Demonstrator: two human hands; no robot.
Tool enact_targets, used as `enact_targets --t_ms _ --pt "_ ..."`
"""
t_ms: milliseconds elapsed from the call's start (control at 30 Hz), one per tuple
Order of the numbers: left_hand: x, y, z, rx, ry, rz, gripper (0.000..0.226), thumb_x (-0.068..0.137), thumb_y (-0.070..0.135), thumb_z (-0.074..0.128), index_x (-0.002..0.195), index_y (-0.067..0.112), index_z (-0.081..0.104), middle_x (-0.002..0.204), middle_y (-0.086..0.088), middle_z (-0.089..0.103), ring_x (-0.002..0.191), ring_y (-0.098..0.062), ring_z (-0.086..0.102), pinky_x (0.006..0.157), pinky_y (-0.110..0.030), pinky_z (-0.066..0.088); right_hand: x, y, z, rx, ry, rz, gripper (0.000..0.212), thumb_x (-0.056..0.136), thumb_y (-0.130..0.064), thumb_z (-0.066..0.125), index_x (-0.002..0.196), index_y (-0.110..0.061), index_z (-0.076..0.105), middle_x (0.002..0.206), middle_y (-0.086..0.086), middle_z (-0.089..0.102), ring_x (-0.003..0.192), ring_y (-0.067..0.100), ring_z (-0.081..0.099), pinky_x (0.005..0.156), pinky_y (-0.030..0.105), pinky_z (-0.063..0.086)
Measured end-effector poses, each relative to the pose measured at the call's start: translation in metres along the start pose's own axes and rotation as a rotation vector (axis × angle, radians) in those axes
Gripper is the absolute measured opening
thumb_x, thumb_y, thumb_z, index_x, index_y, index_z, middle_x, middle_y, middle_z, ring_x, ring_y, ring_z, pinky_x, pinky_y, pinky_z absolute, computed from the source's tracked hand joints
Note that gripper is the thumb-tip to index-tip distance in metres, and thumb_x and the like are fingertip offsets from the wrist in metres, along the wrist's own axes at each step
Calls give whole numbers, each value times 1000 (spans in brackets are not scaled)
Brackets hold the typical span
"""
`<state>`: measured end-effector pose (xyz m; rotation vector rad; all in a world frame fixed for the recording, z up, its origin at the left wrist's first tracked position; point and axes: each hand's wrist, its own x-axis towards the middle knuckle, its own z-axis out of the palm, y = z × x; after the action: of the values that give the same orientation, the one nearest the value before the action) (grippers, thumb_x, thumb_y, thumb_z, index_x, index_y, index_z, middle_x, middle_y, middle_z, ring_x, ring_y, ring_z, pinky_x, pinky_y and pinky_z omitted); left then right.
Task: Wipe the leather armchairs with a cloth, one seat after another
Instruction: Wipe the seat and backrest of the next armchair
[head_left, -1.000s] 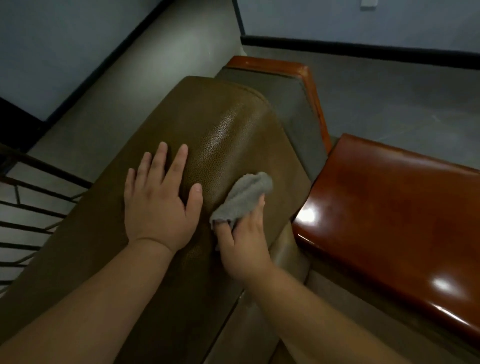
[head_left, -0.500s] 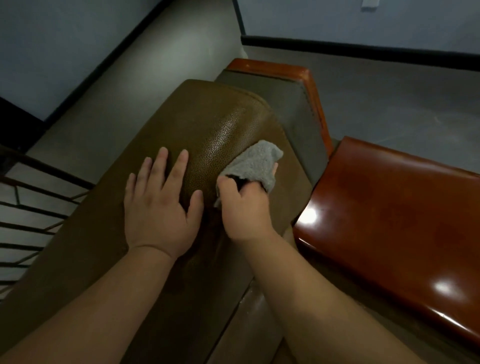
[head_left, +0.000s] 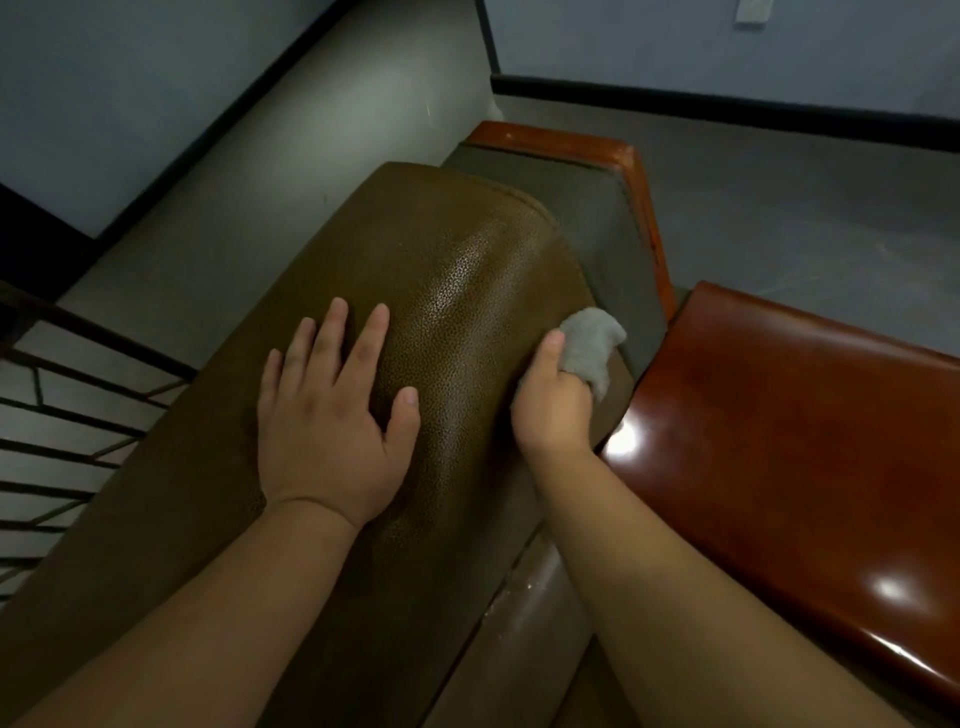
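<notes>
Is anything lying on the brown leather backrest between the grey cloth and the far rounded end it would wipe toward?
Nothing visible does. The right hand grips the small grey cloth at the right edge of the brown leather backrest, and the leather beyond it is bare. The left hand rests flat on the leather, off to the cloth's left.

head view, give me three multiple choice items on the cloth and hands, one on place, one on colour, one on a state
1. Where is the cloth?
A. on the floor
B. at the right edge of the leather backrest
C. on the wooden armrest

2. What colour is the cloth?
A. grey
B. red
C. white

3. How is the left hand?
A. gripping the cloth
B. clenched in a fist
C. flat on the leather, fingers straight

Answers: 1 B, the right hand presses it there; 2 A, it shows pale grey; 3 C, its fingers lie spread on the backrest.
</notes>
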<state>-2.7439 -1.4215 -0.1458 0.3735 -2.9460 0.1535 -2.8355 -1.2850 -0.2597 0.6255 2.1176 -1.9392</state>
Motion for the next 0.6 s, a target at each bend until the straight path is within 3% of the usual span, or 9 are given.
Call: enact_targets --t_ms 67,133,200,233,333,433,500,533,600 --pt "0 0 0 7 -8 -7 72 98 60 31 166 38 19 173 -4 22 159 -30 20 128 -57 18 -29 -28 6 -26 -22 -242 93 96 -79 23 165 -17 17 172 9 15 158 22 14 130 37 8" --pt "0 0 0 17 -13 -12 72 98 60 29 166 38 18 174 -3 20 160 -30 19 128 -57 18 -47 -41 8 -54 -59 -419 78 104 -61 34 165 -26 -2 173 -6 -6 158 16 -3 128 37 1" --pt "0 1 0 6 -7 -10 72 98 60 29 166 37 19 174 -3 21 160 -30 19 128 -57 18 -37 -38 6 -42 -55 -453 81 102 -66 31 164 -29 -4 173 -10 -5 158 15 -5 128 38 1" --pt "0 1 0 0 -2 -9 73 98 60 30 166 37 20 173 -4 22 159 -30 20 128 -57 19 -23 -29 6 -36 -48 -439 84 100 -69 28 165 -26 -3 173 -8 -3 158 14 -4 127 32 -1" --pt "0 1 1 -12 7 -2 72 98 59 30 166 36 22 173 -4 23 159 -31 21 128 -57 19 22 -5 -2 10 36 -219 89 99 -72 22 165 -14 17 170 9 22 154 17 19 121 15 8" --pt "-1 1 0 -21 9 -3 72 99 59 30 166 35 22 173 -4 23 159 -30 20 128 -57 18 45 9 -15 110 1 94 76 108 -60 23 158 -5 37 160 18 40 147 29 39 119 26 26" --pt "0 1 0 -25 8 -6 73 98 59 30 166 35 22 173 -4 23 159 -30 20 128 -57 18 38 8 -13 105 -41 104 74 108 -57 28 159 -4 34 160 18 40 147 30 39 120 31 26" --pt "0 1 -1 -25 8 -8 73 98 59 30 166 35 22 173 -5 23 160 -30 20 128 -57 17 26 6 -10 94 -54 56 80 105 -64 31 161 -7 29 162 15 36 149 27 35 122 31 23" --pt "0 2 -1 -21 6 -6 73 98 59 31 166 35 23 173 -5 23 160 -30 20 128 -56 17 4 9 -1 90 -104 -58 112 84 -93 34 165 -16 19 169 6 26 155 20 25 128 36 17"
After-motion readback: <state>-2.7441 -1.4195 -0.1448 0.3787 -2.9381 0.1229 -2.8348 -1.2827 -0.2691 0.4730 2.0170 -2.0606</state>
